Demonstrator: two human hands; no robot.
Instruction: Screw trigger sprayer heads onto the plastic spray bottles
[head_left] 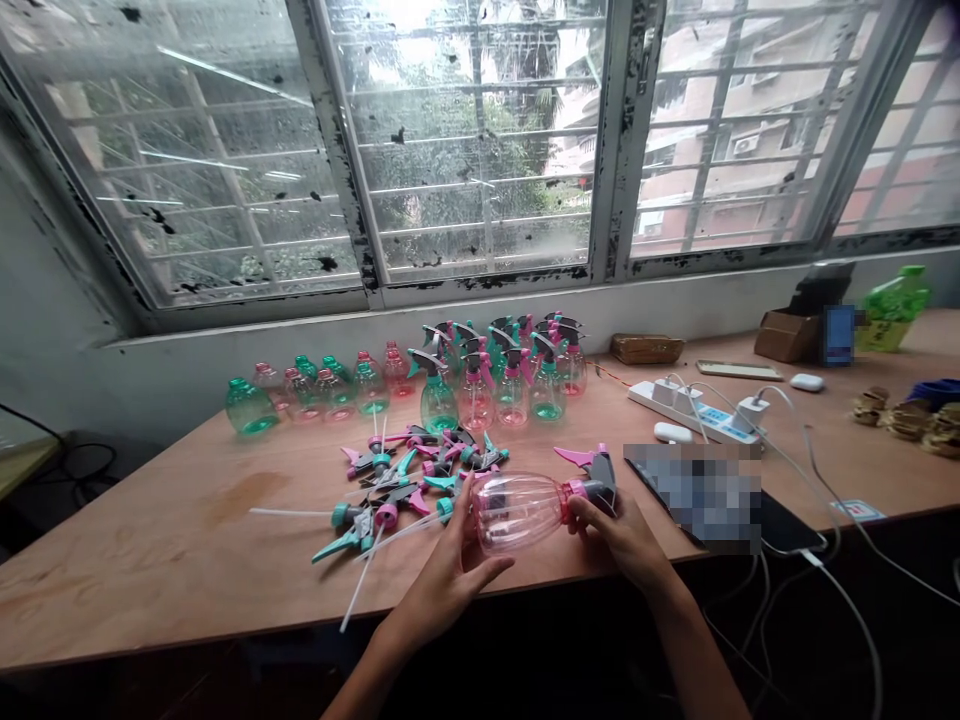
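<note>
A clear pink, ribbed plastic bottle is held on its side over the near edge of the brown wooden worktop, its base cupped by the left hand and the grey-and-pink plastic spray head at its neck gripped by the right hand. Loose grey, pink and teal spray heads with white tubes are heaped beside the left hand. Behind them, headless green and pink translucent bottles are lined up left of similar bottles fitted with spray heads.

Barred windows above wooden table
</note>
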